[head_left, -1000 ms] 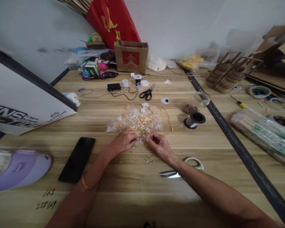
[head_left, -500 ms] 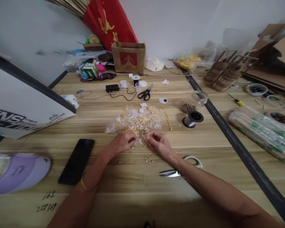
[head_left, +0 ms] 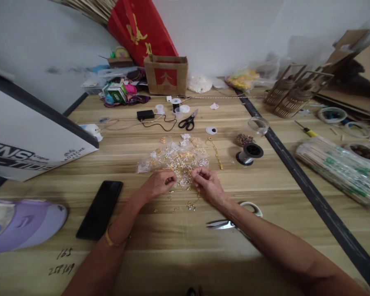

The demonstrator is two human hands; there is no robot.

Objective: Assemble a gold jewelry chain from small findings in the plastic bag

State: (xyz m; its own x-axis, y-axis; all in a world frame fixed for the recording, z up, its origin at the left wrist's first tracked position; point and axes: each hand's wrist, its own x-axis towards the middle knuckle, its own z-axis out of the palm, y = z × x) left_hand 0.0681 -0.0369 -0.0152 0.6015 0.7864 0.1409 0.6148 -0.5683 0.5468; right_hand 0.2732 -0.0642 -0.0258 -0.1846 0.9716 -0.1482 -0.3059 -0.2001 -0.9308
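A pile of small gold and silver charms (head_left: 181,162) lies on the wooden table among clear plastic bags. At its lower left edge is my left hand (head_left: 160,182), fingers curled together; anything between them is too small to make out. My right hand (head_left: 206,183) is at the lower right edge, thumb and forefinger pinched, and what it holds cannot be made out. A thin gold chain (head_left: 179,190) and small gold pieces (head_left: 191,204) lie just below the hands. Another gold chain (head_left: 216,153) rests right of the pile.
White-handled scissors (head_left: 223,224) lie under my right forearm. A black phone (head_left: 100,209) is by my left forearm. Behind the pile are black scissors (head_left: 188,121); a wire spool (head_left: 249,154) and a jar of beads (head_left: 246,137) stand at right.
My right hand has shifted slightly right, away from my left hand, widening the gap between them. My left hand has barely moved.
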